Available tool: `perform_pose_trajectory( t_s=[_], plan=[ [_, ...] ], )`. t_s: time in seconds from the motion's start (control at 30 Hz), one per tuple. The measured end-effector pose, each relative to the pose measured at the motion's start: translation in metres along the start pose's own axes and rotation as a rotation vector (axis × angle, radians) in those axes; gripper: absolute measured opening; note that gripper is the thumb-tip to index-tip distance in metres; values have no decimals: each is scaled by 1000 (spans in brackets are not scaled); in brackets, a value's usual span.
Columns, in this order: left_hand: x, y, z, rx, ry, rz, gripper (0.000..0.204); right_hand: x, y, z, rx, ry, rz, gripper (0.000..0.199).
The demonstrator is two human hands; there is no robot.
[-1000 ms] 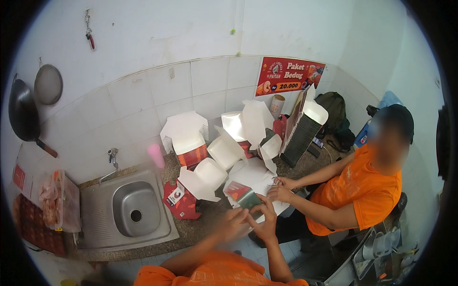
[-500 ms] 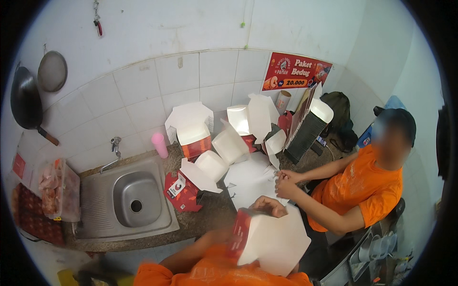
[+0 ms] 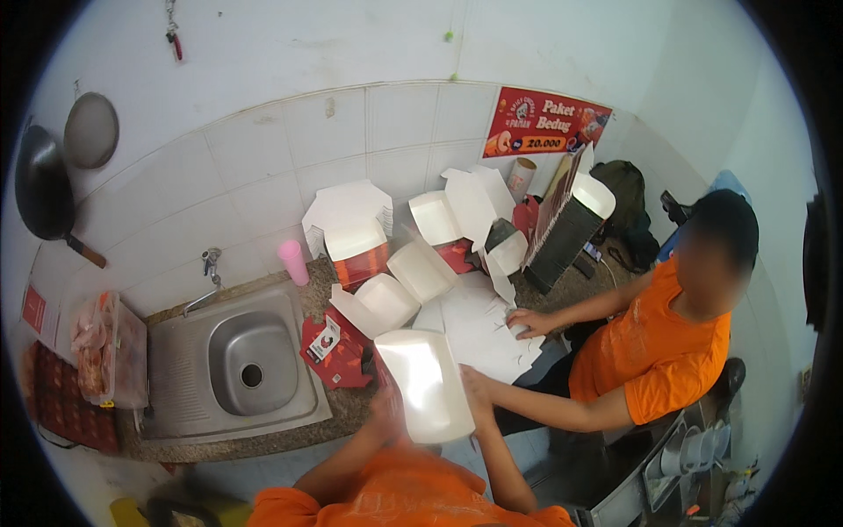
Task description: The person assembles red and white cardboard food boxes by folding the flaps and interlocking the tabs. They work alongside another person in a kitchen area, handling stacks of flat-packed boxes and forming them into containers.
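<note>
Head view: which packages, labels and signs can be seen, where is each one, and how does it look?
Folded white box: between left hand and right hand, rectangular.
Red-and-white carton: beside the sink, flattened.
Open boxes: on the counter by the tiles, white inside, red outside.
Poster: on the wall, rectangular, red with pictures.
Red label: far left, small.
</note>
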State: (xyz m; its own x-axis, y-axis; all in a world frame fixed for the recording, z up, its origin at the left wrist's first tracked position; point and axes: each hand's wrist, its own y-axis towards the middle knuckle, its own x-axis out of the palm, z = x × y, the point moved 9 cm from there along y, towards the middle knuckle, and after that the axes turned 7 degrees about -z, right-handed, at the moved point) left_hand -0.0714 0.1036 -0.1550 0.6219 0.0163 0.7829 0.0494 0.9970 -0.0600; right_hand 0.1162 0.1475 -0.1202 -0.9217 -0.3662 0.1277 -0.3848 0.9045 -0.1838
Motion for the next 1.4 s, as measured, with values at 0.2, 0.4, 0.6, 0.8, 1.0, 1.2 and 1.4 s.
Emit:
perform_pose_trajectory(
  t_s=[0.2,0.4,0.6,0.8,1.0,1.2,1.4],
  plan=[
    [30,7,75,339,-135,172,59,-3,-13,14,-174,218,200,76],
    [-23,5,-2,62,103,91,56,65,-37,-66,-618,-164,125,110],
    [76,13,101,200,457,-224,100,26,-39,-66,-455,-216,10,98],
    [107,7,110,3,1208,-528,116,8,-49,-78,-416,-209,5,84],
    [81,-4,90,-296,766,-399,89,19,-77,-95,-369,-442,-22,73],
    [88,-25,70,-51,1132,-619,92,-2,-68,-65,-117,-10,-103,68],
    [66,-15,91,-83,770,-310,88,29,-74,-73,-292,-488,-91,64]
  ],
)
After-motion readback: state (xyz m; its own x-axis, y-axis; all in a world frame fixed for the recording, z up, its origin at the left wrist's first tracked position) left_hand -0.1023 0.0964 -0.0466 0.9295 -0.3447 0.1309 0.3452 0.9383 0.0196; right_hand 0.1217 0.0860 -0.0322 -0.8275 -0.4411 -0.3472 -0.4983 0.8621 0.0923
